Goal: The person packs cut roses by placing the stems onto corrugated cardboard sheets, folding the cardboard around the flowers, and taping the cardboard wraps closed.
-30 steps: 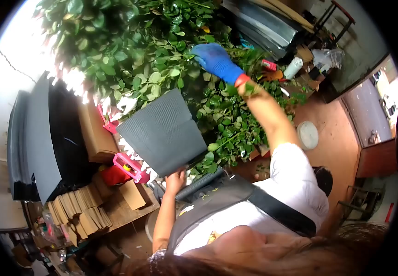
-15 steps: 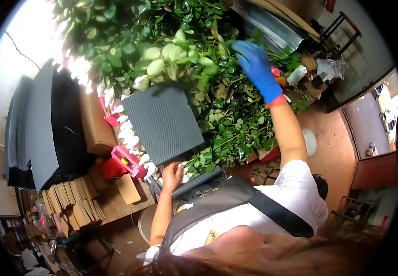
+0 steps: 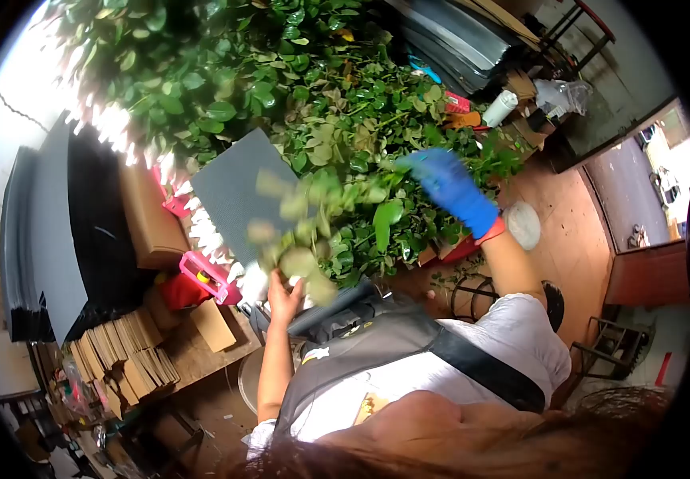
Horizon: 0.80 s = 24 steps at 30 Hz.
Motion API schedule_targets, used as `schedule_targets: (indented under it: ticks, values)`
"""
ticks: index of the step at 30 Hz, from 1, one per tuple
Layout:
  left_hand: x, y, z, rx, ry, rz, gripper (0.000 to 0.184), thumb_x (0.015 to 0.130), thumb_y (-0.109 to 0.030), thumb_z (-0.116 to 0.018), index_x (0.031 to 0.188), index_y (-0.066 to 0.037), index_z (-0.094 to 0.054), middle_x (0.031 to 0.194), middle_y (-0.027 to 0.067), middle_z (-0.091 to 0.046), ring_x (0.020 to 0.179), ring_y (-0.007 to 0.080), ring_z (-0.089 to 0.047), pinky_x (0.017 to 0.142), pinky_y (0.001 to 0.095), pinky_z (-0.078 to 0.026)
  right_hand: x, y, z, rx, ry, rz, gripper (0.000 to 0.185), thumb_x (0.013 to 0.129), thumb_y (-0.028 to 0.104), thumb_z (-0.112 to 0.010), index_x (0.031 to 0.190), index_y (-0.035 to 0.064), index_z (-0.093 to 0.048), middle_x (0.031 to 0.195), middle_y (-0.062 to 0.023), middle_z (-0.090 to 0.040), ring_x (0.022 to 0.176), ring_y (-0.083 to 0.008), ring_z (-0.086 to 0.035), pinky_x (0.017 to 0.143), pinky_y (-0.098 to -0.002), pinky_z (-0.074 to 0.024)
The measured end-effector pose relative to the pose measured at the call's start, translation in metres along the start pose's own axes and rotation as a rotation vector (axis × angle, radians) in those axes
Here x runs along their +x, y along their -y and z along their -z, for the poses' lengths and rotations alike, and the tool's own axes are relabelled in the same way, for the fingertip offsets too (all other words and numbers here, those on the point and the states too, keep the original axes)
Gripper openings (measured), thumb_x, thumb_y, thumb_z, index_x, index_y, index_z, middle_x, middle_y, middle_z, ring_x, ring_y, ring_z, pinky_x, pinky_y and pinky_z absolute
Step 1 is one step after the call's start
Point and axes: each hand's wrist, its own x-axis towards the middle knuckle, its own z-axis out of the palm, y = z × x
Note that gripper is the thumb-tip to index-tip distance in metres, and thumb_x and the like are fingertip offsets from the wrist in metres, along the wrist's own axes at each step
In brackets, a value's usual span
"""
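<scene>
My right hand [image 3: 444, 185], in a blue knitted glove, is closed on the stem end of a leafy white rose [image 3: 381, 223]. Its leaves are smeared by motion and stretch left across a grey corrugated sheet [image 3: 237, 180]. My bare left hand [image 3: 282, 299] is at the sheet's near edge, fingers curled beside pale blooms [image 3: 255, 283]; the blurred foliage partly hides what it grips. Beyond both hands lies a large heap of leafy rose stems [image 3: 273, 72], its white flower heads [image 3: 113, 128] pointing left.
Pink plastic holders [image 3: 211, 277] stand left of my left hand. Further left are stacked grey sheets [image 3: 29, 231], a cardboard box [image 3: 149, 215] and folded cardboard pieces [image 3: 125, 351]. A white bottle [image 3: 500, 108] lies beyond my right hand, and a doorway opens at far right.
My gloved right hand has come nearer my body, drawing the leafy rose down across the grey sheet towards my left hand. My left hand has shifted slightly left and up.
</scene>
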Motion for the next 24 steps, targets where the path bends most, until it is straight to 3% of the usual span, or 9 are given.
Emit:
schedule_targets:
  ticks: [3,6,9,13,14,18,20,23,24]
  values:
    - [0.001,-0.010,0.005,0.042,-0.142,-0.334,0.072,0.075,-0.016,-0.084,0.136,-0.005,-0.048,0.118,0.0165,-0.067,0.106,0.0333,-0.067,0.096,0.0403,-0.051,-0.030,-0.009,-0.058,0.012,0.416,-0.098,0.037,0.090,0.010,-0.061,0.126,0.0186,-0.066,0.109,-0.0107,-0.071,0.101,-0.0314,-0.067,0.088,-0.0450,-0.0542]
    - [0.002,-0.012,0.001,0.018,-0.194,-0.243,0.076,0.075,-0.014,-0.084,0.140,-0.006,-0.045,0.124,0.0156,-0.061,0.110,0.0344,-0.065,0.097,0.0413,-0.051,-0.030,-0.014,-0.089,-0.336,0.983,-0.321,0.041,0.087,0.010,-0.063,0.126,0.0181,-0.065,0.109,-0.0125,-0.071,0.101,-0.0331,-0.069,0.087,-0.0453,-0.0546]
    - [-0.005,-0.018,-0.002,-0.208,-0.144,-0.094,0.073,0.078,-0.015,-0.083,0.140,-0.007,-0.046,0.123,0.0153,-0.061,0.109,0.0325,-0.064,0.095,0.0403,-0.053,-0.022,-0.019,-0.095,-0.374,1.123,-0.330,0.040,0.085,0.010,-0.064,0.123,0.0171,-0.066,0.108,-0.0147,-0.071,0.100,-0.0340,-0.069,0.087,-0.0464,-0.0548]
    - [-0.007,-0.029,0.009,0.155,-0.084,-0.165,0.049,0.085,-0.017,-0.080,0.129,-0.011,-0.060,0.106,0.0137,-0.055,0.094,0.0288,-0.062,0.085,0.0383,-0.053,-0.023,-0.046,-0.118,-0.195,0.874,-0.183,0.038,0.088,0.019,-0.060,0.125,0.0209,-0.067,0.107,-0.0139,-0.071,0.098,-0.0337,-0.069,0.086,-0.0475,-0.0546]
    - [-0.010,-0.034,0.010,0.090,-0.046,-0.128,0.047,0.085,-0.018,-0.079,0.129,-0.013,-0.062,0.105,0.0137,-0.055,0.094,0.0298,-0.062,0.086,0.0388,-0.053,-0.018,-0.060,-0.126,-0.229,1.058,-0.272,0.035,0.091,0.024,-0.059,0.125,0.0217,-0.067,0.110,-0.0141,-0.071,0.100,-0.0339,-0.069,0.089,-0.0461,-0.0548]
    - [-0.007,-0.044,0.011,0.124,-0.070,-0.158,0.049,0.085,-0.016,-0.078,0.132,-0.016,-0.061,0.106,0.0136,-0.057,0.089,0.0261,-0.066,0.082,0.0379,-0.056,0.044,-0.039,-0.069,0.259,0.636,-0.465,0.037,0.092,0.039,-0.064,0.123,0.0203,-0.068,0.121,-0.0129,-0.070,0.109,-0.0329,-0.067,0.099,-0.0427,-0.0521]
    - [-0.004,-0.043,0.012,0.133,-0.039,-0.140,0.054,0.086,-0.018,-0.078,0.135,-0.015,-0.056,0.110,0.0167,-0.057,0.095,0.0288,-0.067,0.086,0.0399,-0.056,0.057,-0.064,-0.100,-0.050,0.093,-0.336,0.032,0.089,0.035,-0.063,0.116,0.0190,-0.069,0.121,-0.0102,-0.068,0.113,-0.0289,-0.064,0.103,-0.0469,-0.0473]
    - [-0.002,-0.030,0.007,0.063,-0.020,-0.081,0.055,0.086,-0.015,-0.078,0.136,-0.010,-0.054,0.109,0.0160,-0.053,0.097,0.0290,-0.061,0.087,0.0379,-0.054,0.087,-0.106,-0.137,-0.780,-0.020,-0.062,0.025,0.084,0.029,-0.066,0.105,0.0177,-0.071,0.119,-0.0079,-0.067,0.117,-0.0261,-0.060,0.107,-0.0475,-0.0422]
    - [0.000,-0.030,0.008,0.114,-0.014,-0.107,0.058,0.086,-0.017,-0.078,0.137,-0.007,-0.051,0.113,0.0178,-0.053,0.097,0.0281,-0.061,0.087,0.0387,-0.054,0.097,-0.111,-0.135,-0.744,0.058,-0.075,0.023,0.082,0.026,-0.067,0.103,0.0180,-0.071,0.119,-0.0075,-0.066,0.118,-0.0259,-0.059,0.108,-0.0478,-0.0410]
